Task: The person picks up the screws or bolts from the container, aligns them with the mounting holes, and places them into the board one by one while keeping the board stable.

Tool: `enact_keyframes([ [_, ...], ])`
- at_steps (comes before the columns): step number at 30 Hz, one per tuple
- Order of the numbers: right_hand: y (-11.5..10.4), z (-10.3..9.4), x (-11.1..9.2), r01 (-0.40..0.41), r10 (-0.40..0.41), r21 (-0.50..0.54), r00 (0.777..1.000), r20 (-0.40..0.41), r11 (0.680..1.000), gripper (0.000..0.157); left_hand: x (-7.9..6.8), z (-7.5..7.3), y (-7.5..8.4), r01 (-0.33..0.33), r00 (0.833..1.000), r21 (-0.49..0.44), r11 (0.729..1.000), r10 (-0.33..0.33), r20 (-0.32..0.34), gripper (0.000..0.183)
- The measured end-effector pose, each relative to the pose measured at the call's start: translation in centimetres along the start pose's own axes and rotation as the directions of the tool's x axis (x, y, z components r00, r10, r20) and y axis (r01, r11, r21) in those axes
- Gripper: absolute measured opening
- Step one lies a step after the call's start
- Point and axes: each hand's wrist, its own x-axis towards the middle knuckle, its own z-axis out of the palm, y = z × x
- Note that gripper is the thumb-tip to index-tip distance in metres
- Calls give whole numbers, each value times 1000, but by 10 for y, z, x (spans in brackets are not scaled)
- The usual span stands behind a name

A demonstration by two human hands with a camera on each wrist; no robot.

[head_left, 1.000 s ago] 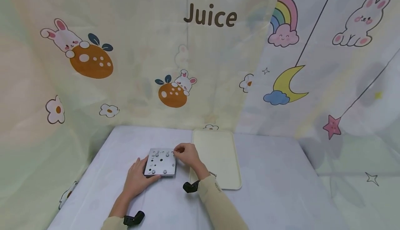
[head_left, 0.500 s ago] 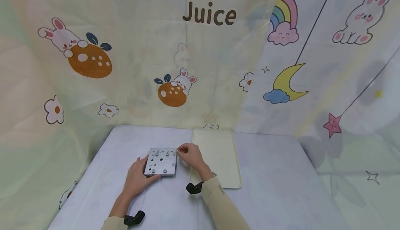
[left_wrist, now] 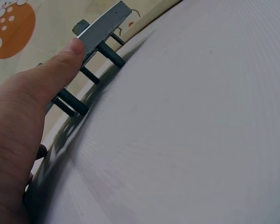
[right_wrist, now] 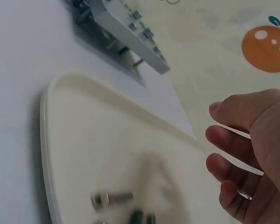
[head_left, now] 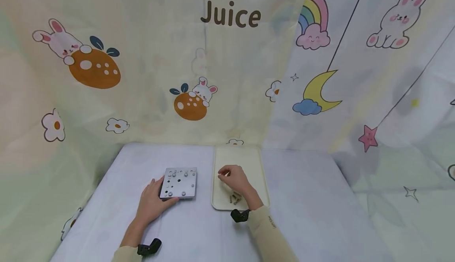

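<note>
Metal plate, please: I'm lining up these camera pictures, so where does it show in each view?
Head: the metal plate sits low, left of centre, with the left hand at its side.
Left wrist: the metal plate slants across the upper left, partly hidden by the thumb.
Right wrist: the metal plate is at the top, left of centre, beyond the pale tray.
Shared landmark: the white tabletop, visible in all three.

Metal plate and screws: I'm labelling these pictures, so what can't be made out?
Metal plate: left wrist view, part hidden behind the left hand.
Loose screws: right wrist view, blurred, some cut off by the bottom edge.
Exact screw count: head view, too small and bunched.
</note>
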Motion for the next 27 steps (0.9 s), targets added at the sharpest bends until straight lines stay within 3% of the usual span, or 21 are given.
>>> enact_keyframes([
  [6, 17, -23, -8, -21, 19, -77, 999, -33, 997, 12, 13, -1, 3, -25, 1000, -14, 1000, 25, -10, 111],
  [12, 32, -20, -26, -67, 66, -61, 998, -18, 996, 13, 5, 2, -2, -11, 1000, -21, 1000, 11, 3, 112],
  [22, 42, -36, -51, -124, 120, -61, 991, -56, 990, 14, 9, 3, -4, -3, 1000, -22, 1000, 3, 4, 113],
  [27, 54, -30, -66, -159, 155, -50, 986, -63, 986, 11, 6, 3, -6, 5, 1000, -11, 1000, -5, 15, 115],
])
